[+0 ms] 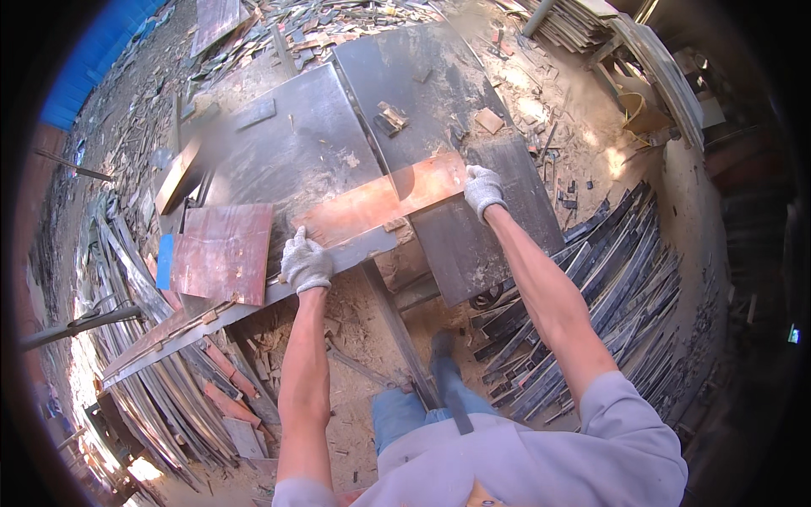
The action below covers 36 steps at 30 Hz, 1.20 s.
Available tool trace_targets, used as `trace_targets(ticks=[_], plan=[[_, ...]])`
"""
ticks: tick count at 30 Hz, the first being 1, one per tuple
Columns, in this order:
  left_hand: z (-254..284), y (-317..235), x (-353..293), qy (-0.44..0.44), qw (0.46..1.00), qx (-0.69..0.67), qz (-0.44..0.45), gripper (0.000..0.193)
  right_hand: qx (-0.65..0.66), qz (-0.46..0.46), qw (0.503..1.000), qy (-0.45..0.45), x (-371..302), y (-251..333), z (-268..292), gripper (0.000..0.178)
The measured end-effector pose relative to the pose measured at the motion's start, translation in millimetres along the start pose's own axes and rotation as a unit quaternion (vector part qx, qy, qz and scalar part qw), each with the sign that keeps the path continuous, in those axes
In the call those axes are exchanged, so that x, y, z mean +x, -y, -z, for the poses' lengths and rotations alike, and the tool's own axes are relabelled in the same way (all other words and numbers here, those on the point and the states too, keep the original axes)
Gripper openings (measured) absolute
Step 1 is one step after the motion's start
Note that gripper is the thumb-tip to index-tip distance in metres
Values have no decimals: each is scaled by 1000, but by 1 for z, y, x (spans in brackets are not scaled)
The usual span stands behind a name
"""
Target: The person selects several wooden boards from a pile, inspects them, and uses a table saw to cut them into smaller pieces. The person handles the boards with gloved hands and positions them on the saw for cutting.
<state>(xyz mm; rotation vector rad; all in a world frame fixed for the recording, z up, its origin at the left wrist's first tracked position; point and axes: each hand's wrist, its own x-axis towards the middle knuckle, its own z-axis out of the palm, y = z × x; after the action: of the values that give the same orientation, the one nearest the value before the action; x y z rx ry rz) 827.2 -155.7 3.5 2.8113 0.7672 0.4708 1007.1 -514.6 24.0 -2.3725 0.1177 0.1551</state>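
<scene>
A long reddish-orange wooden board lies slantwise on the dark work table. My left hand, in a pale knitted work glove, grips its near left corner with the fingers bent. The board's right end is held by my right hand, gloved alike, its fingers curled over the edge and its thumb hidden. A dark rounded shape shows at the middle of the board, but I cannot make out what it is. Left of my left hand sits a reddish square panel.
Small wood offcuts lie scattered on the tabletop. Long thin strips are heaped on the ground, a dark pile at the right and a lighter pile at the left. Stacked boards stand far right. A table leg slopes down near my feet.
</scene>
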Motion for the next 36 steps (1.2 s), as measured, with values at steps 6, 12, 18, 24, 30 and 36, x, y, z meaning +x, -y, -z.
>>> trace_targets(ticks=[6, 12, 18, 24, 30, 36], plan=[[0, -24, 13, 47, 999, 2, 10, 42, -22, 3, 996, -89, -6, -59, 15, 72], [12, -22, 9, 65, 998, 24, 0, 46, 361, -78, 929, 27, -191, -96, 96, 21], [-17, 21, -65, 88, 987, -133, 8, 46, 379, -426, 820, -48, -491, -199, 270, 25], [-37, -12, -172, 84, 984, -153, -45, 44, 593, -28, 622, -511, -779, -427, 505, 23], [103, -32, -257, 92, 995, -16, -19, 42, 533, -321, 742, -248, -596, -384, 332, 20], [120, -12, -291, 102, 990, -100, 10, 39, 213, -231, 934, 169, -346, -125, 83, 79]])
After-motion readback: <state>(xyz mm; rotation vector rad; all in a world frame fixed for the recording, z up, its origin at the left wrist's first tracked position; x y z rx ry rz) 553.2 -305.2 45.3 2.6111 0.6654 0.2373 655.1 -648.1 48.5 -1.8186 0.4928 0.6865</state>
